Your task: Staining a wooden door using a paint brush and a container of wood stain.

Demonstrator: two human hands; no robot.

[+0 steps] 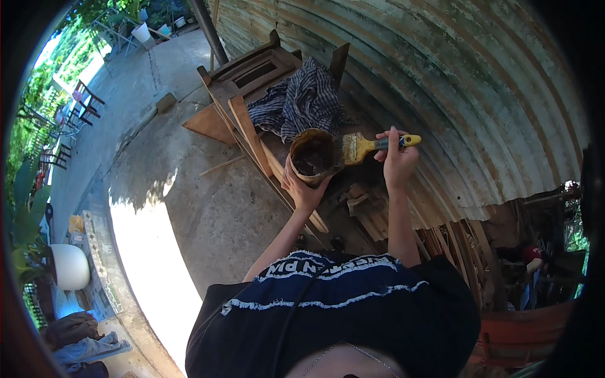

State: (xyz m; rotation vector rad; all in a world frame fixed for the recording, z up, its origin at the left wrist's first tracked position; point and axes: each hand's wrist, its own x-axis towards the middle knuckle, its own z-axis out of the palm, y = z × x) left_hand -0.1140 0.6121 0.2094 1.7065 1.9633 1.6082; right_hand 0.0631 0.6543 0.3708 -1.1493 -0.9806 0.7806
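Note:
My left hand [303,189] is wrapped round the lower side of a round tub [305,139] with a stained, yellowish rim and a dark inside. In my right hand [399,159] is a wide paintbrush [359,148] with a yellow and blue handle. The brush lies roughly level, its bristle end at the right rim of the tub; whether the bristles touch the rim I cannot tell. Just beyond the tub a crumpled dark striped cloth [309,94] lies on a worn wooden piece of furniture [252,66].
A corrugated metal wall [454,101] curves along the right. Loose boards [249,132] lean by the furniture, and stacked timber [450,252] stands at the lower right. At left are chairs [85,104], a white pot [70,267] and a sunlit concrete strip [148,271].

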